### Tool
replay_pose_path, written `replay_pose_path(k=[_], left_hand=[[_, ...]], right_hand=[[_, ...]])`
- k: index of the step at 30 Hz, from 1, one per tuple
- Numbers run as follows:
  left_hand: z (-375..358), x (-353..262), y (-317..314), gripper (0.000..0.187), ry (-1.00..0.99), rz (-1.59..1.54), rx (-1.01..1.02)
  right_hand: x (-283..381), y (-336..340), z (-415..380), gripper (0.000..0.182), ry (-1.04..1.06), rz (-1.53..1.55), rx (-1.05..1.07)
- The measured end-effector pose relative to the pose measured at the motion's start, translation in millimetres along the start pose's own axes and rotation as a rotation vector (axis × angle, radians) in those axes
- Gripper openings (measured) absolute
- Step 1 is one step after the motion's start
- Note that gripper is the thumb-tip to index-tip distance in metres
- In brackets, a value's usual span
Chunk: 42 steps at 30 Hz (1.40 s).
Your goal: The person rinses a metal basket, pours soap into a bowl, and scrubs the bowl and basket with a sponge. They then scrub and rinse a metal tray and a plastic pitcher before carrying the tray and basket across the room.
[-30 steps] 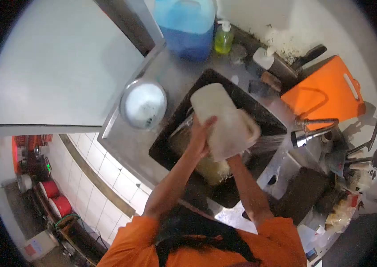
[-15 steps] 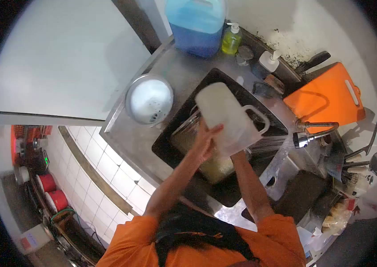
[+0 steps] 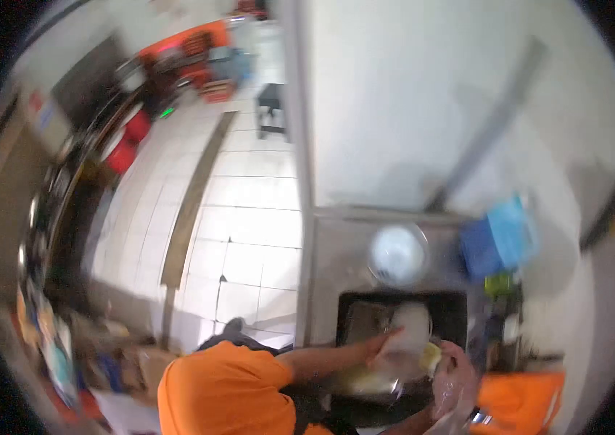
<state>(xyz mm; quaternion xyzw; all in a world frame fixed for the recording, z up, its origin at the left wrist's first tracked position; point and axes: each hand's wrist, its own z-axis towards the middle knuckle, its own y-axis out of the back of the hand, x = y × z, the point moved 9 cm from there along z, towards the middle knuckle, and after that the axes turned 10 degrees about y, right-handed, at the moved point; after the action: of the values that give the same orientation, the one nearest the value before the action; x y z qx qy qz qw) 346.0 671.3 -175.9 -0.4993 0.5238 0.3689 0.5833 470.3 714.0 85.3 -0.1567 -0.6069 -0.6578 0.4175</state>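
Note:
Over the dark sink (image 3: 456,308) my left hand (image 3: 380,346) grips a cloudy, see-through plastic pitcher (image 3: 410,328), its fingers against the side. My right hand (image 3: 455,373) is at the pitcher's right, fingers curled round a small pale yellow sponge (image 3: 431,357). Motion blur softens both hands and hides the finger detail. Below the pitcher, a pale yellowish container (image 3: 369,380) lies in the sink.
A metal bowl of white suds (image 3: 398,254) stands on the steel counter behind the sink. To its right are a blue jug (image 3: 500,239) and a green-yellow soap bottle (image 3: 499,284). An orange cutting board (image 3: 518,399) is at lower right. White floor tiles (image 3: 249,239) stretch left.
My view has swung left, showing more floor and shifting the sink to the lower right. My right hand, earlier hidden behind the pitcher, now shows beside it with the sponge.

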Motion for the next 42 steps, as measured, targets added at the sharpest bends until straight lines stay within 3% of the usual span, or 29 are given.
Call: replay_pose_path(k=[1, 2, 3, 5, 8, 11, 13, 14, 17, 23, 28, 36, 42], left_hand=[[5.0, 18.0, -7.2, 0.091, 0.346, -0.548, 0.083], [2.5, 19.0, -13.9, 0.090, 0.430, -0.678, 0.121], [0.5, 17.7, -18.9, 0.089, 0.456, -0.720, 0.158], [-2.1, 12.7, -26.8, 0.087, 0.470, -0.743, 0.207], [-4.3, 8.3, -36.6, 0.083, 0.467, -0.712, 0.256], [-4.2, 4.5, -39.9, 0.080, 0.470, -0.670, 0.299], [-2.2, 8.8, -48.6, 0.078, 0.482, -0.625, 0.342], [-0.8, 9.8, -52.2, 0.077, 0.491, -0.591, 0.366], [0.1, 4.3, -72.3, 0.074, 0.507, -0.476, 0.465], [12.3, -6.5, -124.7, 0.068, 0.476, -0.223, 0.630], [23.5, -43.6, -137.9, 0.063, 0.321, 0.006, 0.588], [37.3, -161.9, -154.2, 0.056, -0.244, 0.664, 0.191], [19.5, -161.7, -204.4, 0.051, -0.502, 0.916, 0.243]], right_hand=[[13.9, -11.8, 36.1, 0.019, 0.109, 0.047, -0.007], [21.9, -29.9, 71.4, 0.020, 0.197, 0.093, -0.020], [34.9, -48.4, 100.0, 0.021, 0.268, 0.142, -0.040], [32.6, -109.2, 153.9, 0.025, 0.190, 0.035, 0.128], [24.5, -159.3, 179.7, 0.023, 0.250, -0.134, 0.087], [21.3, -128.9, 137.0, 0.030, 0.266, 0.048, -0.111], [52.4, -86.2, 65.0, 0.034, 0.233, 0.055, -0.044], [36.7, -80.5, 33.5, 0.039, -0.061, -0.190, 0.181], [3.4, -63.9, -34.2, 0.039, -0.111, -0.134, 0.123], [-31.1, -50.1, -61.1, 0.041, -0.178, -0.088, -0.002], [-44.9, -25.7, -60.1, 0.042, -0.183, -0.071, -0.065], [-62.1, 36.9, -46.0, 0.043, -0.146, -0.037, -0.187], [-57.3, 24.5, -27.1, 0.045, -0.104, -0.021, -0.176]])
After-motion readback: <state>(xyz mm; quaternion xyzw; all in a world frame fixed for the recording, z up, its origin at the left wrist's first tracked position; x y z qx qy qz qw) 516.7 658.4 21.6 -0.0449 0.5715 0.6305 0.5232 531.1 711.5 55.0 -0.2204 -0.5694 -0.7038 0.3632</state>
